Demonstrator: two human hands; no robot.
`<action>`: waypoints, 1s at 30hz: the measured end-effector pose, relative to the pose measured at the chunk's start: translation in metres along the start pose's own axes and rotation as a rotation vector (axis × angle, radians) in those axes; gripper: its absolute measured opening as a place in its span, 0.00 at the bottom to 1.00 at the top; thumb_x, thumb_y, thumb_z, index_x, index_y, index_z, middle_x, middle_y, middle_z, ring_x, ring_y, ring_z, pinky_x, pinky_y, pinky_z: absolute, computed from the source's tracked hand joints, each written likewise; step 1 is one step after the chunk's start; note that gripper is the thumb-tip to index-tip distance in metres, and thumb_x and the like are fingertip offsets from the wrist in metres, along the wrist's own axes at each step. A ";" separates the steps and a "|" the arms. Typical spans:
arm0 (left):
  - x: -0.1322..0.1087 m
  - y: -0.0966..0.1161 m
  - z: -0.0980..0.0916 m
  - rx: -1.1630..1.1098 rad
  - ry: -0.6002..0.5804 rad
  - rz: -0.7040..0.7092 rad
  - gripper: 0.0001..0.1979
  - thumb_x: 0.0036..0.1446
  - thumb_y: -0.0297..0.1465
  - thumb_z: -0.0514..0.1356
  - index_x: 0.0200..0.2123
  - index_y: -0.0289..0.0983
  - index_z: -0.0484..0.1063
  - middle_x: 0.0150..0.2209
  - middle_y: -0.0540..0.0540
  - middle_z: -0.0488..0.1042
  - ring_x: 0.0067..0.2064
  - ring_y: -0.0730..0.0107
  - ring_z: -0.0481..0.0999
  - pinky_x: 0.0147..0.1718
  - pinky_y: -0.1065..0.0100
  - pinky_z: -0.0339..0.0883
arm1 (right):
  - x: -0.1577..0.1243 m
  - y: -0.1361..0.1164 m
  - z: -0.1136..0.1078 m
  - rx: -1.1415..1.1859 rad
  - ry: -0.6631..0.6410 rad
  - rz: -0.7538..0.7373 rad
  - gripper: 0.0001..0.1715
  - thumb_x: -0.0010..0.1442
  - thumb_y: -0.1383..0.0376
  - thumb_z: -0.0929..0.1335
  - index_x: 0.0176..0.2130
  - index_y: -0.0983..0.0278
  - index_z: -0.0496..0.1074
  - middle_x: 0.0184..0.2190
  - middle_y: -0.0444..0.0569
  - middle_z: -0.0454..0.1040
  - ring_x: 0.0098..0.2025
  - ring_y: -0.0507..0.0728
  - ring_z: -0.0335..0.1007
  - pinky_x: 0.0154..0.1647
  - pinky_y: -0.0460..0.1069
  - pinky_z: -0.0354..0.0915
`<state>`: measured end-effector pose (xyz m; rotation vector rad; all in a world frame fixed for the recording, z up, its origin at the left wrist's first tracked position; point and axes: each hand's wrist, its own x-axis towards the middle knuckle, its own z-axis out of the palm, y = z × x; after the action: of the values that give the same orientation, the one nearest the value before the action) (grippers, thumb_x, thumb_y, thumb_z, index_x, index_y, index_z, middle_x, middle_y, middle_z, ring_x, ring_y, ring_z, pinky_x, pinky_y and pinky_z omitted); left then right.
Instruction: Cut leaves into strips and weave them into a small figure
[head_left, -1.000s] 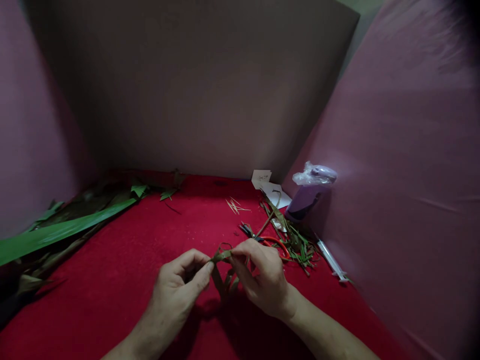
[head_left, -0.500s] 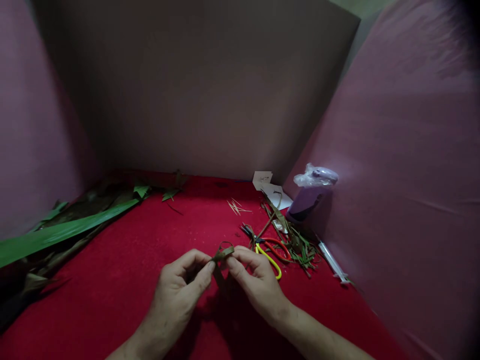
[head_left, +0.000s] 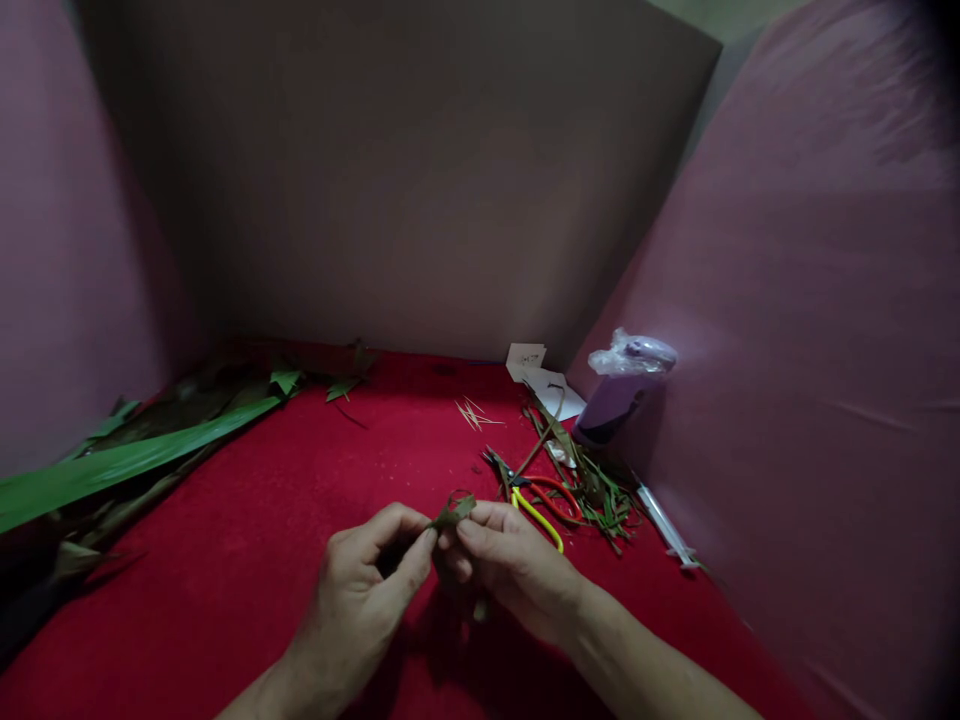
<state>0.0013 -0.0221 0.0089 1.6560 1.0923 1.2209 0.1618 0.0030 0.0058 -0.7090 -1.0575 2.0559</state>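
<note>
A narrow brownish-green leaf strip (head_left: 454, 511), bent into a small loop, is held up over the red cloth (head_left: 300, 560). My left hand (head_left: 371, 570) pinches its left end between thumb and index finger. On the other side my right hand (head_left: 510, 560) grips the strip by thumb and fingertips. A tail of the strip seems to hang below, partly hidden by the right fingers. Just beyond my right hand lie scissors with one red and one yellow handle (head_left: 551, 495), the blades pointing away to the left.
Leaf scraps (head_left: 607, 500) lie right of the scissors, beside a syringe (head_left: 666, 528). A purple bottle (head_left: 615, 400) topped with clear plastic stands by the right wall. Toothpicks (head_left: 474, 414) and white papers (head_left: 555, 392) lie farther back. Long green leaves (head_left: 150, 458) stretch along the left.
My right fingers have curled further in around the strip, covering the hanging tail. The loop has turned and shifted slightly right. My left hand keeps its pinch.
</note>
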 end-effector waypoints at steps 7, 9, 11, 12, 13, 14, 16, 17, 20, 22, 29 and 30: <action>-0.003 -0.008 -0.001 0.271 0.018 0.304 0.06 0.56 0.24 0.55 0.33 0.38 0.71 0.27 0.51 0.75 0.27 0.75 0.74 0.28 0.75 0.65 | 0.001 0.000 -0.005 0.031 -0.044 0.070 0.12 0.49 0.62 0.71 0.29 0.70 0.71 0.19 0.44 0.66 0.22 0.48 0.60 0.26 0.44 0.55; -0.003 -0.009 -0.001 0.330 0.035 0.381 0.07 0.55 0.23 0.55 0.35 0.38 0.70 0.27 0.51 0.75 0.26 0.75 0.74 0.27 0.75 0.65 | 0.001 -0.001 -0.005 0.023 -0.033 0.068 0.10 0.47 0.64 0.71 0.27 0.70 0.70 0.19 0.43 0.67 0.21 0.47 0.60 0.26 0.44 0.55; -0.004 -0.010 -0.001 0.357 0.042 0.413 0.07 0.55 0.22 0.56 0.35 0.38 0.69 0.27 0.51 0.75 0.27 0.75 0.74 0.27 0.75 0.65 | 0.002 -0.002 -0.005 -0.018 0.000 0.030 0.08 0.46 0.66 0.71 0.25 0.69 0.70 0.19 0.43 0.67 0.21 0.47 0.59 0.25 0.43 0.55; -0.004 -0.010 -0.001 0.361 0.043 0.416 0.07 0.55 0.22 0.56 0.35 0.38 0.69 0.27 0.51 0.75 0.27 0.75 0.74 0.27 0.75 0.65 | 0.002 -0.002 -0.005 -0.061 0.021 -0.007 0.07 0.46 0.67 0.71 0.25 0.69 0.70 0.19 0.42 0.67 0.21 0.47 0.59 0.25 0.43 0.55; -0.004 -0.010 -0.001 0.363 0.041 0.414 0.07 0.55 0.22 0.55 0.35 0.38 0.69 0.27 0.51 0.75 0.27 0.75 0.74 0.28 0.76 0.65 | 0.002 -0.002 -0.005 -0.112 0.044 -0.055 0.06 0.47 0.68 0.71 0.25 0.69 0.70 0.19 0.42 0.67 0.22 0.47 0.59 0.26 0.43 0.55; -0.004 -0.010 -0.001 0.365 0.036 0.408 0.08 0.55 0.21 0.55 0.36 0.38 0.69 0.28 0.51 0.75 0.27 0.75 0.74 0.28 0.76 0.65 | 0.002 -0.002 -0.005 -0.162 0.063 -0.106 0.05 0.47 0.68 0.71 0.25 0.68 0.71 0.19 0.42 0.67 0.22 0.47 0.59 0.27 0.43 0.55; -0.004 -0.009 -0.001 0.370 0.031 0.397 0.08 0.55 0.21 0.55 0.36 0.38 0.68 0.28 0.51 0.75 0.28 0.75 0.75 0.28 0.76 0.65 | 0.002 -0.001 -0.005 -0.219 0.069 -0.172 0.05 0.49 0.68 0.70 0.26 0.68 0.71 0.20 0.42 0.67 0.24 0.47 0.60 0.28 0.43 0.56; -0.004 -0.008 -0.001 0.374 0.032 0.399 0.08 0.55 0.21 0.55 0.36 0.38 0.68 0.28 0.51 0.75 0.28 0.75 0.75 0.28 0.76 0.65 | 0.002 0.000 -0.006 -0.222 0.053 -0.174 0.06 0.50 0.66 0.70 0.27 0.68 0.71 0.21 0.42 0.68 0.24 0.47 0.60 0.28 0.43 0.56; -0.004 -0.008 -0.001 0.383 0.040 0.421 0.07 0.55 0.22 0.55 0.35 0.38 0.69 0.26 0.51 0.74 0.26 0.75 0.74 0.27 0.76 0.65 | 0.002 0.003 -0.009 -0.176 -0.009 -0.111 0.11 0.53 0.61 0.69 0.28 0.68 0.71 0.21 0.43 0.67 0.22 0.47 0.59 0.25 0.43 0.55; -0.003 -0.007 -0.001 0.379 0.037 0.425 0.07 0.55 0.22 0.55 0.35 0.38 0.69 0.26 0.51 0.75 0.26 0.75 0.74 0.26 0.76 0.65 | 0.002 0.002 -0.011 -0.155 -0.028 -0.082 0.11 0.52 0.61 0.70 0.28 0.68 0.71 0.21 0.43 0.67 0.22 0.47 0.59 0.25 0.43 0.55; -0.002 -0.003 -0.004 0.472 0.040 0.457 0.07 0.56 0.25 0.54 0.35 0.38 0.71 0.25 0.48 0.75 0.25 0.73 0.73 0.25 0.74 0.66 | 0.002 -0.023 -0.024 -0.411 0.156 -0.147 0.11 0.56 0.63 0.65 0.33 0.67 0.74 0.29 0.47 0.73 0.31 0.51 0.67 0.36 0.46 0.61; -0.001 -0.003 -0.004 0.487 0.023 0.478 0.07 0.56 0.26 0.54 0.34 0.38 0.71 0.25 0.48 0.74 0.24 0.73 0.73 0.25 0.74 0.66 | 0.001 -0.028 -0.026 -0.465 0.152 -0.173 0.14 0.59 0.61 0.63 0.35 0.67 0.74 0.32 0.48 0.74 0.34 0.52 0.68 0.38 0.47 0.61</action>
<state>-0.0036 -0.0220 0.0066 2.3825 1.1012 1.3346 0.1899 0.0273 0.0163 -0.9480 -1.4701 1.5942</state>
